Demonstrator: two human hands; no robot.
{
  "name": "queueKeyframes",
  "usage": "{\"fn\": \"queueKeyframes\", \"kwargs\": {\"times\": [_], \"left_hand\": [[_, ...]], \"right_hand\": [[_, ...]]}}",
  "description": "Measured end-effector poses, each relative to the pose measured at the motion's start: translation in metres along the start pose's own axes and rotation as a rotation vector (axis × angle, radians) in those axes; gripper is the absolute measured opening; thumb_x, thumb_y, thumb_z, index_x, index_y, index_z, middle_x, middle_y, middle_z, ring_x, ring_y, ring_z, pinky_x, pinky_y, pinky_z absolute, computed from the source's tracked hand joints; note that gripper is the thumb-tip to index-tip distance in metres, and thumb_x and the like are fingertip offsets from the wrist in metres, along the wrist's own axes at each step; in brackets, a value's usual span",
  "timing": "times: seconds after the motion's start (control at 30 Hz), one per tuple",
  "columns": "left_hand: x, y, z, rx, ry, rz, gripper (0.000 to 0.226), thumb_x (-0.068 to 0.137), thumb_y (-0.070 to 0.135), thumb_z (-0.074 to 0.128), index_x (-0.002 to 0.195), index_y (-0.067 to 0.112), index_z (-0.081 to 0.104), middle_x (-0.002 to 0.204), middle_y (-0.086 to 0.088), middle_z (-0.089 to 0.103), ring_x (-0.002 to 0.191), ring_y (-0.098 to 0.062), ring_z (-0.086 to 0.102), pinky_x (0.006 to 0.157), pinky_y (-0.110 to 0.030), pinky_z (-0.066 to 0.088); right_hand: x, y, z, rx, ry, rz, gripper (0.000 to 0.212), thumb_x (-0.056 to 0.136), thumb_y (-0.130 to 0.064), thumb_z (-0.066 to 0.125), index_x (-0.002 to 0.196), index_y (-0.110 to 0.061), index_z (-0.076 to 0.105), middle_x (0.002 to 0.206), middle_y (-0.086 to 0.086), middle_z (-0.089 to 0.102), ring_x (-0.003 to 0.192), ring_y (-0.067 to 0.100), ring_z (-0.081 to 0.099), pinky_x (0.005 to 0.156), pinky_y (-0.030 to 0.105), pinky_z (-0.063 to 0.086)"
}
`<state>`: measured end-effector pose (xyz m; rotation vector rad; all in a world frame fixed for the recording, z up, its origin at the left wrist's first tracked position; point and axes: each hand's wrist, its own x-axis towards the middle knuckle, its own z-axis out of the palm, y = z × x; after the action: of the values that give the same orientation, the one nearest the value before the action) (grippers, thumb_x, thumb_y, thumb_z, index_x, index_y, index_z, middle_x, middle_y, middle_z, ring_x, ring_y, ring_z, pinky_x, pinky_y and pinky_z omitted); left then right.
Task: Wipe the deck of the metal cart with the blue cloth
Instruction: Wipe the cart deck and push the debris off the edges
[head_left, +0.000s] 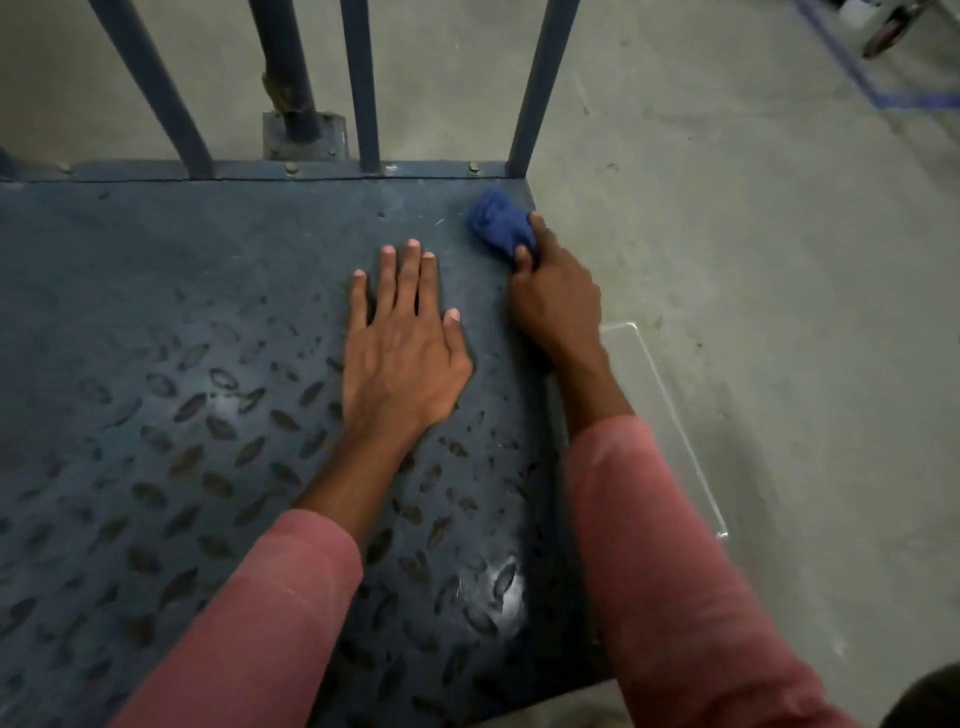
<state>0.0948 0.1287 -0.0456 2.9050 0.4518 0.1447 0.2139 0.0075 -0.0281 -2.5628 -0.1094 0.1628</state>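
The metal cart's deck (182, 322) is dark blue tread plate with raised oval bumps, filling the left and centre of the view. My left hand (402, 338) lies flat on it, palm down, fingers spread and pointing away from me. My right hand (553, 296) is shut on the bunched blue cloth (498, 223), which presses on the deck at its far right corner. Both arms wear pink sleeves.
Blue upright bars (361, 83) rise from the deck's far edge, bolted along a rail. Grey concrete floor (753, 234) lies to the right. A clear plastic sheet or bin (670, 415) sits on the floor beside the cart. Blue floor tape (857, 78) runs at the top right.
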Motion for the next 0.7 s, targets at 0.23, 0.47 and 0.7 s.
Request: {"fn": "queueKeyframes", "kwargs": {"times": [0.23,0.47,0.7], "left_hand": [[0.0,0.001,-0.005,-0.021,-0.018,-0.005,0.071,0.103,0.043,0.012,0.166,0.011,0.013,0.175,-0.007,0.008,0.162,-0.025,0.003,0.131,-0.051,0.005],[-0.002,0.0,-0.009,-0.019,-0.066,0.01,0.065,0.109,0.04,0.018,0.166,0.01,0.01,0.175,-0.009,0.004,0.162,-0.026,0.0,0.131,-0.051,0.002],[-0.012,0.01,-0.005,-0.012,-0.077,-0.01,0.064,0.11,0.04,0.011,0.166,0.01,0.001,0.175,-0.009,-0.004,0.162,-0.025,-0.007,0.13,-0.051,-0.003]], "right_hand": [[0.039,-0.029,0.011,-0.038,0.024,0.004,0.054,0.105,-0.039,0.033,0.157,-0.027,0.024,0.136,0.018,0.058,0.12,0.043,0.057,0.095,0.047,0.044],[-0.081,0.012,-0.011,-0.099,0.03,0.033,0.052,0.106,-0.043,0.033,0.157,-0.038,0.025,0.15,0.004,0.047,0.123,0.039,0.056,0.097,0.045,0.045],[-0.099,0.018,-0.011,-0.151,0.105,0.042,0.054,0.105,-0.038,0.038,0.158,-0.035,0.025,0.15,0.005,0.047,0.119,0.04,0.057,0.091,0.044,0.046]]}}
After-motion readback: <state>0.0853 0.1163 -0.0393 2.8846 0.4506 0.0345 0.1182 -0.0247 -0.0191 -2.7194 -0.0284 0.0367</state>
